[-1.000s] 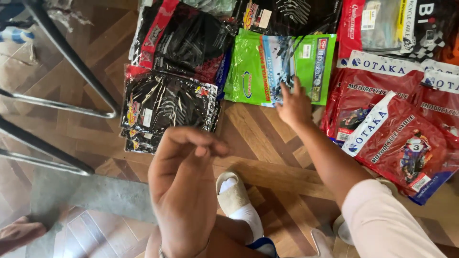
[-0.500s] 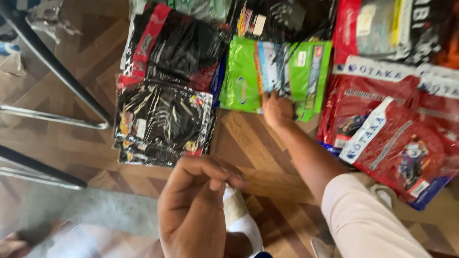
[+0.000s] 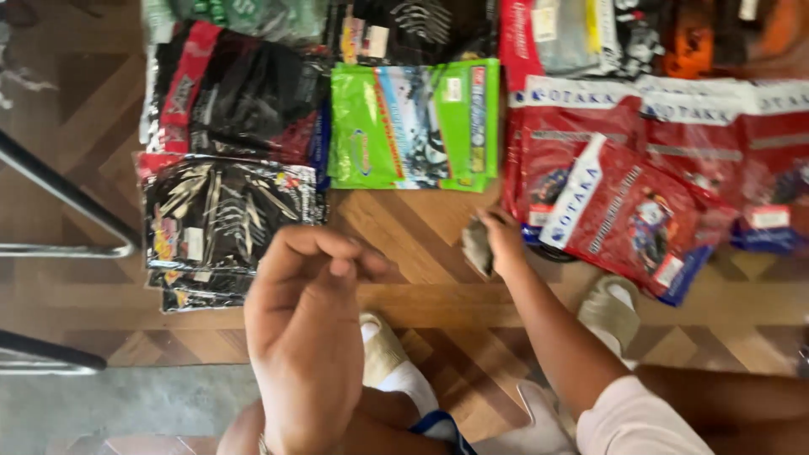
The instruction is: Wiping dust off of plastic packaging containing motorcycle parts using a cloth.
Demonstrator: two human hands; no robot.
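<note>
Packets in glossy plastic lie in overlapping rows on the wooden floor (image 3: 421, 227), and the right hand (image 3: 499, 240) reaches among them, its fingers closed on a small grey object (image 3: 477, 246) that rests just off the lower left corner of the red packets (image 3: 628, 211); the object is blurred, so its kind cannot be told, only that it is dull grey, roughly oval and pinched at its right edge; the left hand (image 3: 308, 333) hangs in the air close to the camera, empty, fingers curled loosely inward with the thumb tip near the forefinger; beyond the right hand a bright green packet (image 3: 413, 126) with a picture panel lies flat, and to its left sit black packets (image 3: 227, 223) with pale streaked patterns, stacked with edges showing, and darker black-and-red ones (image 3: 240, 97) above them; the red packets are white-banded, the uppermost tilted across the others; the top row of packets is cut off by the frame edge, and motion blur softens every surface; a pale sandal (image 3: 611, 310) shows beside the right forearm, another (image 3: 381, 347) partly behind the left hand; the floor is brown parquet in a herringbone pattern, meeting a grey strip (image 3: 126, 404) at lower left; metal tube legs (image 3: 67, 194) cross the left side.
</note>
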